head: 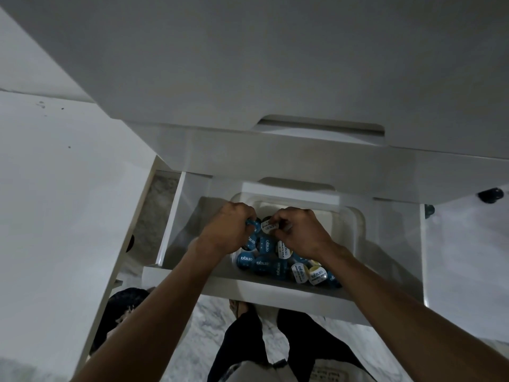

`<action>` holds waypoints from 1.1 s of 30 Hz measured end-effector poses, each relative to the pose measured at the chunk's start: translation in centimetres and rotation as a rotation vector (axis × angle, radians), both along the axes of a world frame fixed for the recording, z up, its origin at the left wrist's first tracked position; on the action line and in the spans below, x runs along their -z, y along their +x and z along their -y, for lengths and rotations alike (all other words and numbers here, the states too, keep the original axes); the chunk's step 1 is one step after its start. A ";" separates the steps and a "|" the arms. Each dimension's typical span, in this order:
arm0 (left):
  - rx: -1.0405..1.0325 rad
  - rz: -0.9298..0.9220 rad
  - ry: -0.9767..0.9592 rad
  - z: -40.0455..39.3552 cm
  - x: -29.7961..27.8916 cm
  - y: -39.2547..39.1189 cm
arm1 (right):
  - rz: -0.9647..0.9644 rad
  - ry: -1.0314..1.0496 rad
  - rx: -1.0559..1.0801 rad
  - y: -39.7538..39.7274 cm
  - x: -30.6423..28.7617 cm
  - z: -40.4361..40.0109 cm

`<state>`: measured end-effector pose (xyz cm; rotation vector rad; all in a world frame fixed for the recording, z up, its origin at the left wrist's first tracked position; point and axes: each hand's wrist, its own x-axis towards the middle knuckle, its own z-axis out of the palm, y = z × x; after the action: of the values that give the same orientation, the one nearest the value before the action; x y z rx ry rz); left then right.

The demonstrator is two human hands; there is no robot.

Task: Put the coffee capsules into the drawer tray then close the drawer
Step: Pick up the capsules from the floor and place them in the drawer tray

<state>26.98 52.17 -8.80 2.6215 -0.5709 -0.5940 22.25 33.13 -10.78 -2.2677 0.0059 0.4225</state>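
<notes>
Head view: a white cabinet is seen from above, with one drawer (192, 274) pulled out toward the person.
Drawer tray: a pale, round-cornered tray (348, 230) is seated inside the open drawer, toward its right side; the strip of drawer floor on the left is bare.
Coffee capsules: a heap of blue and white Excelso capsules (264, 261) is piled in the tray, most thickly along the tray's near edge and toward its near right corner; the far right part of the tray is shown bare.
Left hand: the left hand (228, 230) is lowered into the tray at the far left of the heap, its fingers curled around a blue capsule (252, 224); how many more are held under the palm cannot be told.
Right hand: the right hand (300, 232) is set just beside the left, its fingers closed on a white-lidded capsule (268, 226) at the top of the heap.
Stray capsules: two dark capsules (491, 194) are seen outside the drawer, on a white surface at the right edge of the view, beside the cabinet; a further one lies just below them.
Floor: a marbled floor (198, 340) is visible below the drawer front, with the person's dark-trousered legs (242, 351) standing on it.
</notes>
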 end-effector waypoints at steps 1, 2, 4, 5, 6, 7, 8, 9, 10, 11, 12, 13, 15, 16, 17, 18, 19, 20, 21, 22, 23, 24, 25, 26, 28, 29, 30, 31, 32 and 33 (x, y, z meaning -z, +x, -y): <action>0.002 0.010 0.000 0.0 0.0 0.0 | 0.003 -0.003 -0.006 0.1 0.0 -0.1; 0.006 0.020 0.000 -0.1 0.0 0.0 | 0.005 -0.007 -0.010 0.1 0.0 -0.2; 0.009 0.029 -0.007 -0.3 0.0 0.0 | 0.000 -0.001 -0.008 0.1 0.0 -0.4; 0.007 0.031 -0.014 -0.4 0.0 0.0 | 0.002 0.002 -0.006 0.1 0.0 -0.4; 0.005 0.033 -0.022 -0.4 0.0 0.0 | 0.006 0.001 -0.005 0.0 -0.1 -0.5; 0.004 0.034 -0.029 -0.4 -0.1 -0.1 | 0.013 -0.004 -0.002 0.0 -0.1 -0.4; 0.003 0.034 -0.034 -0.4 -0.3 -0.2 | 0.021 -0.010 0.003 0.0 -0.2 -0.4; 0.000 0.035 -0.039 -0.5 -0.4 -0.3 | 0.029 -0.013 0.011 0.0 -0.2 -0.3; -0.009 0.040 -0.046 -0.4 -0.6 -0.4 | 0.033 -0.010 0.023 -0.1 -0.4 -0.2; -0.031 0.045 -0.056 -0.4 -0.7 -0.6 | 0.037 0.003 0.042 -0.2 -0.5 0.0; -0.066 0.048 -0.070 -0.4 -1.0 -0.8 | 0.044 0.025 0.067 -0.3 -0.7 0.2; -0.107 0.047 -0.087 -0.3 -1.3 -1.1 | 0.057 0.051 0.096 -0.4 -1.0 0.5; -0.178 0.052 -0.131 0.0 -2.0 -1.8 | 0.086 0.105 0.148 -0.8 -1.5 0.8; -0.210 0.055 -0.158 0.2 -2.5 -2.1 | 0.097 0.132 0.168 -1.0 -1.9 0.9; -0.240 0.058 -0.185 0.4 -2.9 -2.5 | 0.105 0.155 0.185 -1.1 -2.2 1.0; -0.264 0.057 -0.209 0.5 -3.4 -2.9 | 0.109 0.174 0.202 -1.3 -2.4 1.0; -0.285 0.053 -0.229 0.7 -3.8 -3.2 | 0.110 0.190 0.219 -1.6 -2.7 1.1; -0.304 0.054 -0.245 0.8 -4.2 -3.6 | 0.110 0.206 0.237 -2.0 -2.9 1.2; -0.321 0.059 -0.258 0.9 -4.5 -4.1 | 0.115 0.219 0.251 -2.4 -3.2 1.3; -0.332 0.063 -0.273 1.0 -4.8 -4.5 | 0.123 0.227 0.261 -2.8 -3.5 1.3; -0.339 0.065 -0.292 1.1 -5.1 -5.0 | 0.131 0.231 0.269 -3.2 -3.8 1.4; -0.340 0.066 -0.312 1.2 -5.4 -5.5 | 0.138 0.236 0.277 -3.7 -4.3 1.4; -0.333 0.072 -0.329 1.3 -5.7 -6.0 | 0.144 0.240 0.287 -4.2 -4.8 1.5; -0.319 0.084 -0.340 1.4 -6.0 -6.4 | 0.153 0.241 0.301 -4.9 -5.3 1.5; -0.286 0.108 -0.362 1.7 -6.4 -7.1 | 0.188 0.229 0.333 -6.5 -6.2 1.7; -0.277 0.114 -0.377 2.0 -6.6 -7.6 | 0.209 0.224 0.346 -7.3 -6.7 1.9; -0.273 0.120 -0.392 2.4 -6.8 -8.0 | 0.226 0.222 0.357 -8.1 -7.2 2.1; -0.272 0.123 -0.407 3.0 -7.1 -8.6 | 0.241 0.220 0.368 -9.0 -7.7 2.4; -0.272 0.123 -0.423 3.7 -7.3 -9.2 | 0.254 0.219 0.382 -9.8 -8.3 2.8; -0.267 0.123 -0.444 4.5 -7.7 -9.9 | 0.268 0.221 0.400 -10.6 -8.9 3.3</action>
<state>17.09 47.69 -1.10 2.2653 -0.3308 -0.1948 11.68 29.82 -1.86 -2.0232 0.2589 -0.0890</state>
